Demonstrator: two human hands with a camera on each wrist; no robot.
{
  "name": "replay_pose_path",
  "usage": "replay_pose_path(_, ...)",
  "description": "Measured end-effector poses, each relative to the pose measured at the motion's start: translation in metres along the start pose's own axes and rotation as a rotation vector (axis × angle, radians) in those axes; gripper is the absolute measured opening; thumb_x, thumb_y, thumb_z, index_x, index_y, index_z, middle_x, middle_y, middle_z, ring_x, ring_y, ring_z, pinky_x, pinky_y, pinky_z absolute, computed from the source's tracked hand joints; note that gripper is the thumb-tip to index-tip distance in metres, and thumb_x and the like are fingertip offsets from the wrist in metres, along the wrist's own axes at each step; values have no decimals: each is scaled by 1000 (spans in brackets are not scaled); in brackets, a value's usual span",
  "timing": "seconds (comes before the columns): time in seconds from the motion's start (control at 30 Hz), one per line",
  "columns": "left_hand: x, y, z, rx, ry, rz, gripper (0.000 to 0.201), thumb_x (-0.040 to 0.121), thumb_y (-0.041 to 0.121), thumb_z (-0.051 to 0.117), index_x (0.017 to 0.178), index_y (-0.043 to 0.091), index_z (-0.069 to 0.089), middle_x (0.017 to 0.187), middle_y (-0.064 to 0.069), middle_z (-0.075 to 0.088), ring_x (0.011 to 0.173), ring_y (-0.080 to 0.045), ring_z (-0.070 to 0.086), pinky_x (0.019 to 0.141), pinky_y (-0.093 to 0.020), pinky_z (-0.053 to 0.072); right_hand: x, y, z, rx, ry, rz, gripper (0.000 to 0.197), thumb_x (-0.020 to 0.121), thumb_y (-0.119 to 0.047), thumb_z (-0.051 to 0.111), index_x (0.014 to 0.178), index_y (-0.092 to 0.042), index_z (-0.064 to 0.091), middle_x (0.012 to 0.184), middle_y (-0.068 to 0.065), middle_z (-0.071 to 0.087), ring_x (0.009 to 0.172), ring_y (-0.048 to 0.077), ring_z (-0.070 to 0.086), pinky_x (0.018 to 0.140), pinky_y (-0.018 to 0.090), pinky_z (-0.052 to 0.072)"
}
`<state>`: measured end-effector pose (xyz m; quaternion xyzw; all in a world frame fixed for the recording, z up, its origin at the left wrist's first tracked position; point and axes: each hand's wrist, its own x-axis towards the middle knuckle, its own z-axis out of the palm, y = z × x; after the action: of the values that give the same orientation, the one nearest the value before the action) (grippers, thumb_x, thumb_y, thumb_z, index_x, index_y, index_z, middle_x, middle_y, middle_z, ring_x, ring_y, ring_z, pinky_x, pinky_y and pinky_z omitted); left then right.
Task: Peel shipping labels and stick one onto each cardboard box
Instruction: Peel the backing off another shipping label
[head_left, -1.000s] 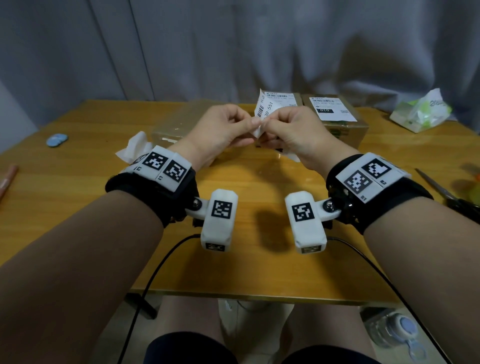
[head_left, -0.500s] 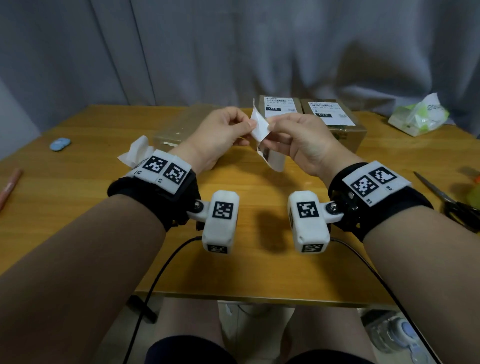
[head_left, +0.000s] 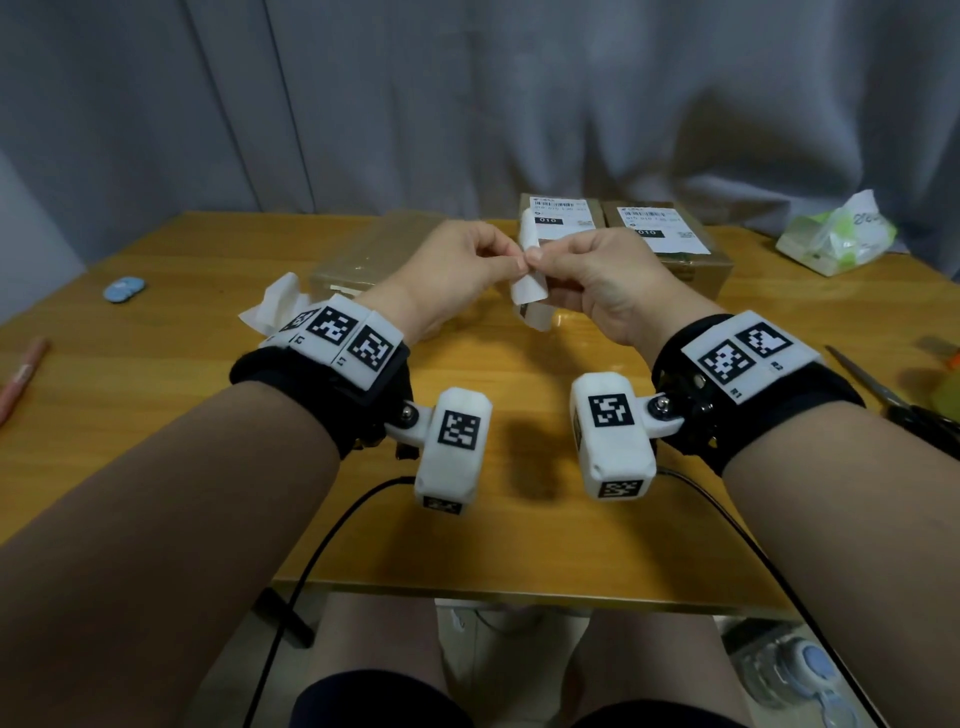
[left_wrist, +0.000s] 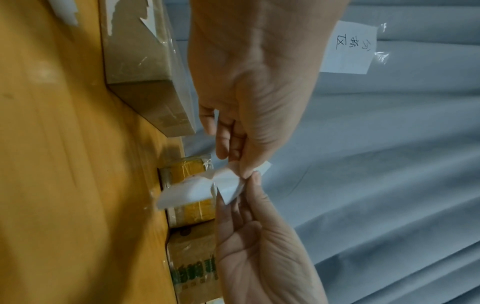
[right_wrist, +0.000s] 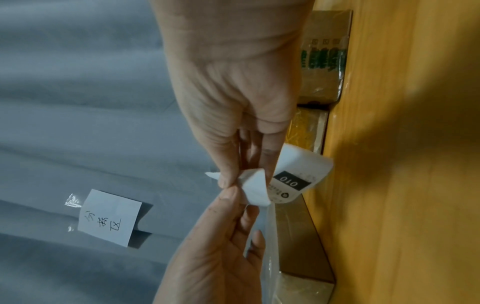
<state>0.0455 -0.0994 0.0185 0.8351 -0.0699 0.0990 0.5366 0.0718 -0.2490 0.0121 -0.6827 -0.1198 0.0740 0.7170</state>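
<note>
My left hand (head_left: 511, 260) and right hand (head_left: 543, 260) meet above the table's middle and both pinch the top edge of one shipping label (head_left: 530, 291). It hangs curled below the fingers. In the right wrist view its printed face with "010" (right_wrist: 293, 183) bends away from a white layer (right_wrist: 254, 189) at the pinch. In the left wrist view the label (left_wrist: 197, 191) looks blank. Two cardboard boxes (head_left: 563, 228) (head_left: 670, 249) at the back carry labels. A third box (head_left: 363, 254), to the left, has a bare top.
Crumpled white paper (head_left: 275, 306) lies by my left wrist. Blue discs (head_left: 123, 288) and a pink pen (head_left: 21, 379) sit far left. Scissors (head_left: 883, 389) and a tissue pack (head_left: 836, 236) are on the right. A grey curtain with a taped note (left_wrist: 348, 47) hangs behind.
The label stood upright with its print toward me; now it hangs curled under my fingers, its layers parting at the top. Both hands stay together at the same spot.
</note>
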Motion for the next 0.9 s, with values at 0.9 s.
replay_pose_path(0.9, -2, -4, -1, 131, 81, 52, 13, 83, 14, 67, 84, 0, 69, 68, -3, 62, 66, -12, 56, 71, -27, 50, -4, 10, 4, -462, -2, -249, 6, 82, -11, 71, 85, -16, 70, 83, 6, 69, 83, 18, 65, 80, 34, 55)
